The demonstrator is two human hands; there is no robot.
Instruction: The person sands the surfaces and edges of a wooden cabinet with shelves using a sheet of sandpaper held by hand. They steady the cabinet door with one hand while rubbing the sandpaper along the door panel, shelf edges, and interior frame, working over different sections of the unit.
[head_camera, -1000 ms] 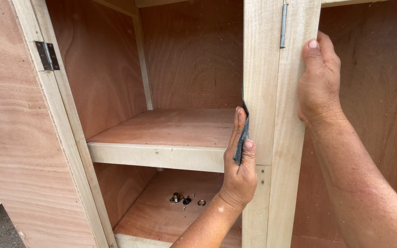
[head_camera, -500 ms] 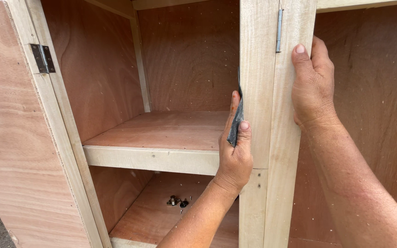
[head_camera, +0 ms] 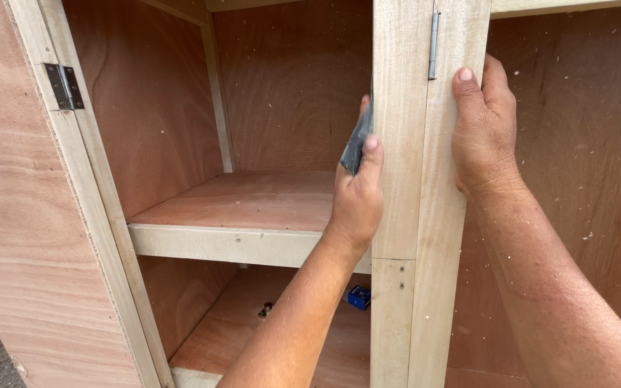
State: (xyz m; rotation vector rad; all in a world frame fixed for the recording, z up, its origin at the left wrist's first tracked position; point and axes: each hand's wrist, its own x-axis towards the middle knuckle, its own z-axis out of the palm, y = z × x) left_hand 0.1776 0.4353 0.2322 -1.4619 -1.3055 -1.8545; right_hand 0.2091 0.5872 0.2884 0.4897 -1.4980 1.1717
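Left hand: your left hand [head_camera: 357, 197] sits at the centre of the frame, fingers clenched around a folded piece of dark sandpaper [head_camera: 356, 147], thumb on its near face.
Sandpaper: it stands upright, pressed against the inner left edge of the pale wooden centre post [head_camera: 397, 179].
Right hand: your right hand [head_camera: 484, 133], right of centre and high in the frame, grasps the door stile [head_camera: 447, 237] that lies flush beside the post, thumb on its front, fingers wrapped behind.
Hinge on the post: a slim metal hinge [head_camera: 433, 44] runs down the seam between post and stile, just above your right thumb.
Shelf: a plywood shelf [head_camera: 246, 215] with a pale front strip crosses the lower middle, behind your left wrist.
Cabinet floor: a small blue object [head_camera: 359, 296] and a bit of metal hardware [head_camera: 265, 310] lie below the shelf, near each other.
Left door: an open plywood door [head_camera: 16, 237] fills the left edge, with a dark butt hinge [head_camera: 64, 86] at upper left.
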